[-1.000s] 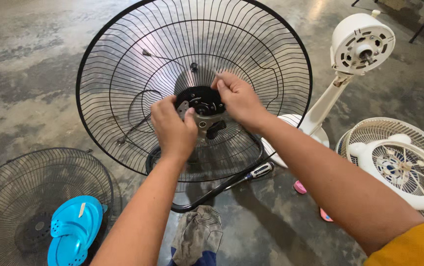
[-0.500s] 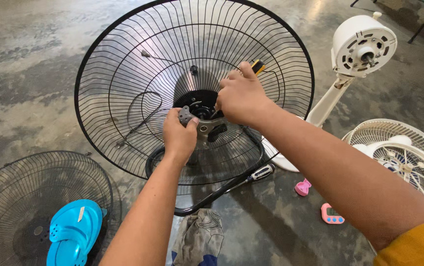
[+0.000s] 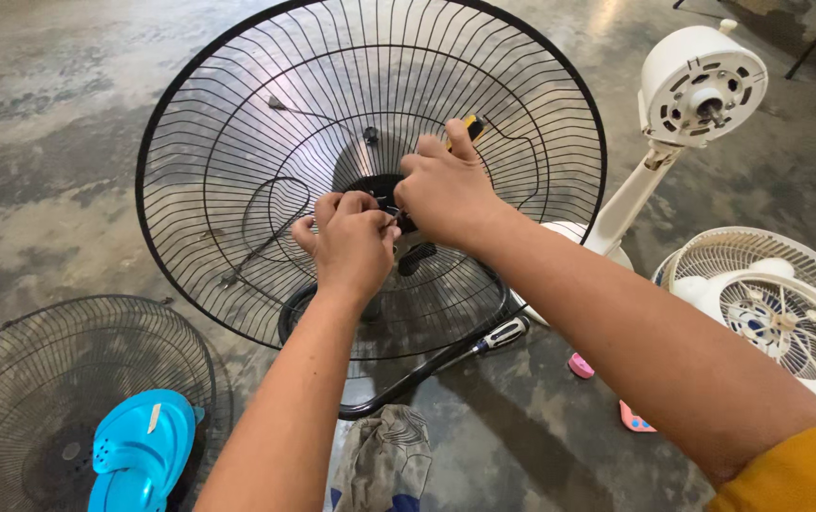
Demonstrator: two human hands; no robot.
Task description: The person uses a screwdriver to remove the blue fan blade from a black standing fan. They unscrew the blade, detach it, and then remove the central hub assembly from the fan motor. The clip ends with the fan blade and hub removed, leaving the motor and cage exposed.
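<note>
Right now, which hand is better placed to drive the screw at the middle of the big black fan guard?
The right hand: it holds the yellow-handled screwdriver over the hub. The left hand pinches something small there, seemingly steadying it.

even daylight, soft shadows, glare on floor, edges slightly curved.

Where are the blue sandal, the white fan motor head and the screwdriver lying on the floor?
blue sandal (image 3: pixel 140 453), head view, its strap.
white fan motor head (image 3: pixel 702 83), head view, round front face.
screwdriver (image 3: pixel 501 333), head view, its handle.
</note>
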